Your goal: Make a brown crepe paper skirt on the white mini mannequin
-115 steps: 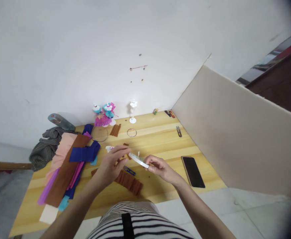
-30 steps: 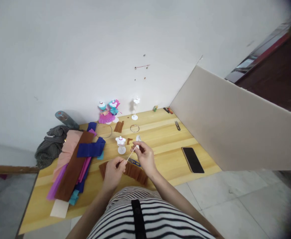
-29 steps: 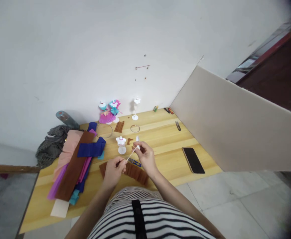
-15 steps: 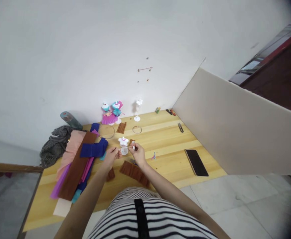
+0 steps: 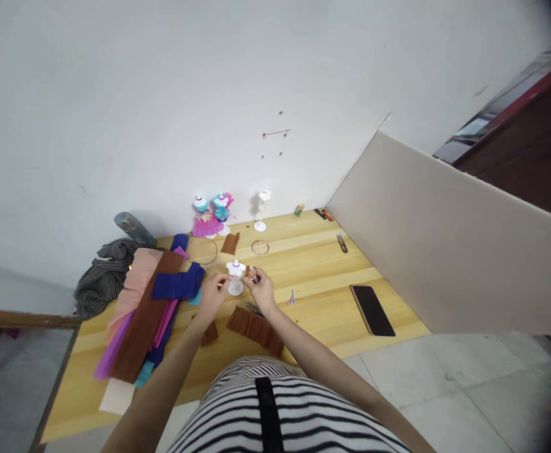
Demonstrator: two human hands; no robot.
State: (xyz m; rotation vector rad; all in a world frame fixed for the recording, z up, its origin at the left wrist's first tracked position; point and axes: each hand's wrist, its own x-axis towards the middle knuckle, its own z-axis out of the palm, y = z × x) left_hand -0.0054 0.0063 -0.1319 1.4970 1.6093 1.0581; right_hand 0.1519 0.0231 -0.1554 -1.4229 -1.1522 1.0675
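Left hand (image 5: pixel 212 297) and right hand (image 5: pixel 262 292) are now reaching farther over the table (image 5: pixel 322 270) than one second ago, flanking the white dress form (image 5: pixel 236 269), which is standing upright. Left fingers are curling, any hold unclear; right fingertips are pinching a small white piece (image 5: pixel 255 277).

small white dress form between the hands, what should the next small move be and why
Probably ease the thin strip gently against the small white dress form. The left hand and right hand are pinched at either side of it, just below its torso; the strip, only faintly visible, seems to span its front, and the form stands upright between them.
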